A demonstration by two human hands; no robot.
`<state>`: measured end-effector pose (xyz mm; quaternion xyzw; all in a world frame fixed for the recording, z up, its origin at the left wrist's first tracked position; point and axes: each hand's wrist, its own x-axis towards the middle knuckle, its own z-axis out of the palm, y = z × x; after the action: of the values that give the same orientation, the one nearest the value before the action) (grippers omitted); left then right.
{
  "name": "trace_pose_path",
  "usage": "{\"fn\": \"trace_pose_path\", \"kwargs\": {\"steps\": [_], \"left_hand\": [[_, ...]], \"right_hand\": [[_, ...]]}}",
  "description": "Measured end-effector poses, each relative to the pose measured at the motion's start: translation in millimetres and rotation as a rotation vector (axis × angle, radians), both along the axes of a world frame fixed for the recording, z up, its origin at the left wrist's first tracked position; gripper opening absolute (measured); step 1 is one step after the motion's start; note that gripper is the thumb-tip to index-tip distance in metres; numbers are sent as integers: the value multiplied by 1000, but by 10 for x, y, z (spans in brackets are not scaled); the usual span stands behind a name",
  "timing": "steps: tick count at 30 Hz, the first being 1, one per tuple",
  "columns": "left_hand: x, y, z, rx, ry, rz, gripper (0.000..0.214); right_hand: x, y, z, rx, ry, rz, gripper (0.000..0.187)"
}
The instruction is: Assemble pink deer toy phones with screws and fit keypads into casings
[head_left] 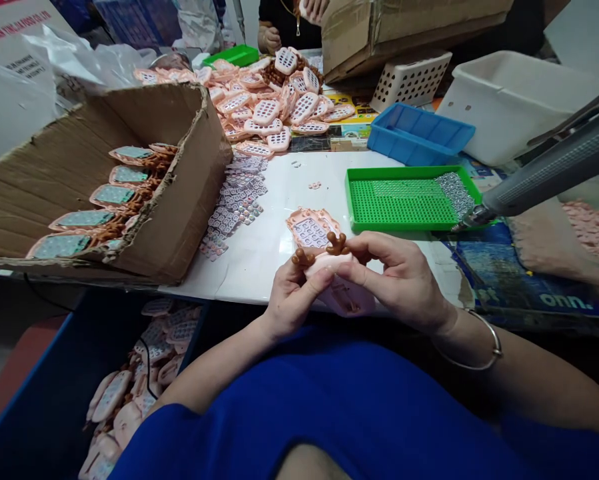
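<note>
Between both hands is a pink plastic toy phone casing [352, 298] with brown antler-shaped pieces [336, 244] at its top edge. My left hand [290, 301] pinches its left side, thumb on the near face. My right hand [402, 279] grips the right side with thumb and fingers closed on it. The casing is held tilted over the table's front edge, and its far side is hidden. Just beyond it on the white table top lies an open pink shell half [313, 227] with a keypad sheet in it.
A cardboard box [199, 180] of phone parts stands left, beside printed button sheets [234, 203]. Pink shells [266, 113] are heaped behind. At right are a green tray [404, 223] of screws, a blue bin [414, 137] and an electric screwdriver [544, 163]. A co-worker's hand [269, 39] shows behind.
</note>
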<state>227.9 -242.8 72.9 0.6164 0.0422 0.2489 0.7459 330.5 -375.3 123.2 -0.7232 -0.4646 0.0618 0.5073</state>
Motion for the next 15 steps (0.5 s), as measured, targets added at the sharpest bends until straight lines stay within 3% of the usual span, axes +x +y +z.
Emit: {"fn": "trace_pose_path", "kwargs": {"steps": [4, 10, 15], "left_hand": [[-2, 68, -100, 100, -53, 88, 30], [22, 98, -192, 42, -88, 39, 32], [33, 70, -190, -7, -68, 26, 29]], "right_hand": [[15, -6, -56, 65, -52, 27, 16], [9, -14, -81, 112, -165, -30, 16], [29, 10, -55, 141, -103, -19, 7]]}}
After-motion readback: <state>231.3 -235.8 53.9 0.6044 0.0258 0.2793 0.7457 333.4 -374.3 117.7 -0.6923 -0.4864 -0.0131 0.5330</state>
